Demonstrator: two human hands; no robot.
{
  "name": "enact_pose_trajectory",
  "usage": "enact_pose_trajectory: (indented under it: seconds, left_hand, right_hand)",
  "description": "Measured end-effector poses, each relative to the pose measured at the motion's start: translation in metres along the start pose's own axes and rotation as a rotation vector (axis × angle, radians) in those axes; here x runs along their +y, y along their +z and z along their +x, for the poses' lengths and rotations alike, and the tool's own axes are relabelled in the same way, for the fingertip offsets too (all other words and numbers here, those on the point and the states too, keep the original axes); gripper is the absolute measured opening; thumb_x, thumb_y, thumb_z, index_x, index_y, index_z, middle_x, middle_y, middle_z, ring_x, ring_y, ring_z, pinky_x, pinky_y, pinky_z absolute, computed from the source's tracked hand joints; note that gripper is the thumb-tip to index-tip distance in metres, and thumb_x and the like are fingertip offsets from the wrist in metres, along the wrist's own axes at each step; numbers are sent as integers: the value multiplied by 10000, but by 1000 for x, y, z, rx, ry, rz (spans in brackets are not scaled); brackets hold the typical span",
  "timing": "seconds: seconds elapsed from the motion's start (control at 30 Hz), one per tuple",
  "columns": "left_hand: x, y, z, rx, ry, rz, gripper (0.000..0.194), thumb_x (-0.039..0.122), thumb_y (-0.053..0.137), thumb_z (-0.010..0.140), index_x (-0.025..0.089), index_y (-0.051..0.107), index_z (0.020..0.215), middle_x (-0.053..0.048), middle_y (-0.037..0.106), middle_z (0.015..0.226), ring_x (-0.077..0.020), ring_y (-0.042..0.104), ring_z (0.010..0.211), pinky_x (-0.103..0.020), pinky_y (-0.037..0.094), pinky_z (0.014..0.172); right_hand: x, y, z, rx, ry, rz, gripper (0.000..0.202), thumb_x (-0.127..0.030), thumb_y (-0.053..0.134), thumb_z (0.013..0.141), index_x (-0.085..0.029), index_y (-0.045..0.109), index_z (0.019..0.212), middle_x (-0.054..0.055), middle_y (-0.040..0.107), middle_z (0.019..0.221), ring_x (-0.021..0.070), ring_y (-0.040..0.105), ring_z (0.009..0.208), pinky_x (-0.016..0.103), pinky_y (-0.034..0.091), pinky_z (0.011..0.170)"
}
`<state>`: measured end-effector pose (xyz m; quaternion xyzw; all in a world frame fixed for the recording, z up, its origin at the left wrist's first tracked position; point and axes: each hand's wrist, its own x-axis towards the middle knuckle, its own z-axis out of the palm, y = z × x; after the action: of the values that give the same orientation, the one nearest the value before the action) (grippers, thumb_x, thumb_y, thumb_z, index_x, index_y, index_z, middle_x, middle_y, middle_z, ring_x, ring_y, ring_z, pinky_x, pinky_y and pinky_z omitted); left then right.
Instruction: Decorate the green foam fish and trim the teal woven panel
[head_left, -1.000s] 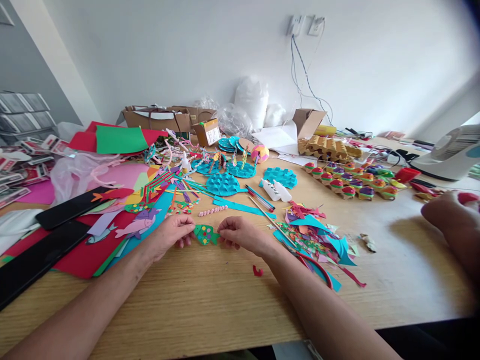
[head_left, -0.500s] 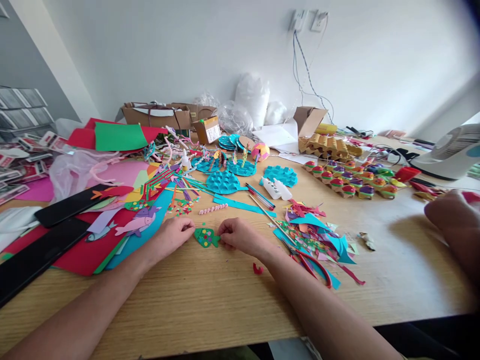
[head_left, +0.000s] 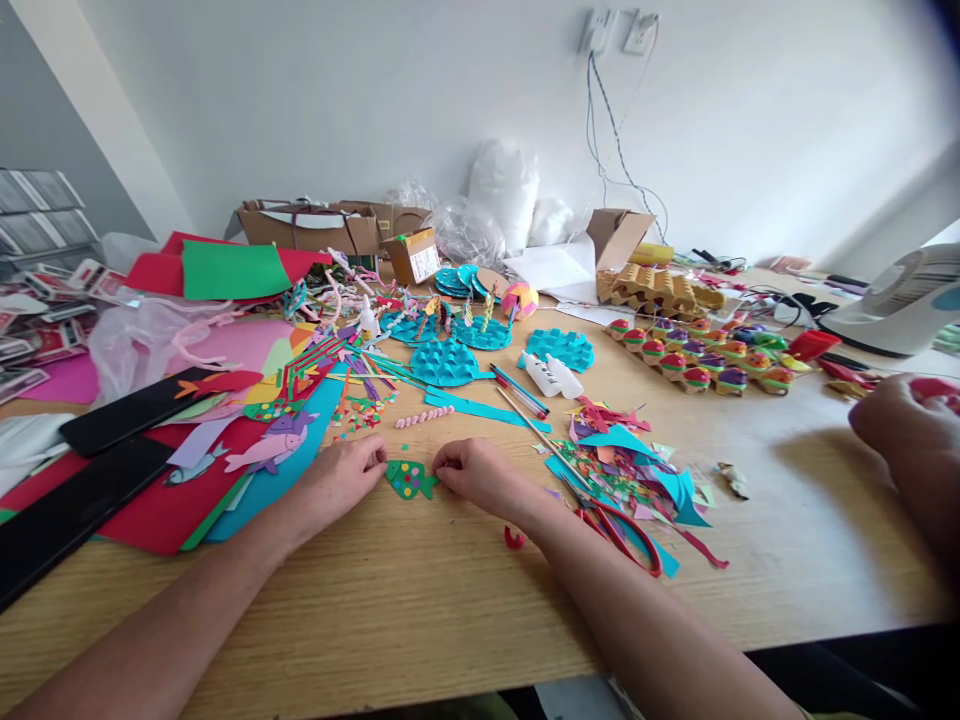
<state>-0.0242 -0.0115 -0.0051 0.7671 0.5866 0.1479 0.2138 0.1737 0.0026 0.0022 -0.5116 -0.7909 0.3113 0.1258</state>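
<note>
On the table [head_left: 337, 620], left hand [head_left: 349, 478] and right hand [head_left: 471, 472] frame a green fish [head_left: 409, 479], apparently to steady it; fingers [head_left: 450, 464] nearly closed, grip unclear.

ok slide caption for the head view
Hands at either end of a spotted green fish cutout at a wooden table, with red-handled scissors and colourful scraps nearby.

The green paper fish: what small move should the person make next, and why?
I'd suggest lightly pinching the green paper fish by its two ends, without pressing its middle. The left hand is beside its head and the right hand is at its tail, while coloured dots cover the body between them.
</note>
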Motion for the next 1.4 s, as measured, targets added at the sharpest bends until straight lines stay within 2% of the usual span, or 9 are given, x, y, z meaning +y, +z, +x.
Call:
enact_pose_trajectory:
  seconds: [0.27,0.47,0.67,0.83,0.97,1.07,1.13,1.27,1.4]
  left_hand:
    - [-1,-2,0,68,1,-28,93,226,444,731,220,535,750,45,510,502,-147,481,492,-242,321,508]
    - [-2,-4,1,191,53,-5,150,219,393,762,205,541,787,-3,587,655,-174,556,638,-261,380,601]
    - [3,-8,-1,274,107,-63,164,204,392,774,194,554,799,-31,625,778,-180,581,725,-264,411,648]
    - [4,-8,-2,309,121,-124,148,239,413,778,198,552,807,-31,605,775,-168,564,696,-255,420,614]
    - [6,-10,-4,313,148,-154,163,293,414,785,192,538,753,-29,577,737,-166,541,685,-257,416,599]
    - [7,-11,-5,336,187,-160,180,304,406,788,194,515,697,-30,573,744,-164,527,700,-258,407,610]
    - [6,-12,-4,344,219,-158,191,307,400,793,193,499,677,-32,571,743,-162,519,699,-257,401,614]
    - [5,-14,-4,344,265,-134,218,316,385,811,190,490,668,-32,556,712,-160,511,683,-259,395,621]
    - [13,-24,-9,311,268,-81,250,341,378,807,195,505,650,-28,557,673,-166,509,673,-266,399,640]
  right_hand:
    - [1,-6,0,127,-29,-88,203,-143,469,750,-179,668,736,24,640,648,121,513,567,211,313,514]
    - [-1,-8,-3,198,-126,-118,294,-260,436,834,-164,598,609,14,571,555,108,463,514,217,275,495]
    - [1,-8,-1,334,-256,74,130,-89,490,736,-174,586,752,2,612,748,97,516,655,183,351,584]
    - [-3,-25,-8,415,-248,122,132,-178,466,799,-176,591,756,-1,609,670,104,530,629,195,370,582]
    - [-17,-47,-30,478,-323,92,228,-93,429,766,-190,587,897,23,626,853,117,556,729,217,395,649]
    - [-30,-55,-62,417,-261,31,174,-137,442,791,-206,594,841,6,626,802,108,550,660,215,395,614]
    - [-36,-50,-87,283,-252,13,145,-181,450,821,-210,592,818,6,625,782,116,560,693,214,399,633]
    - [-36,-24,-125,27,-237,-5,170,-171,440,843,-211,592,778,3,615,752,108,553,681,198,388,612]
    - [-26,-2,-137,-10,-185,-20,169,-157,433,840,-205,591,803,9,615,762,112,555,678,199,386,607]
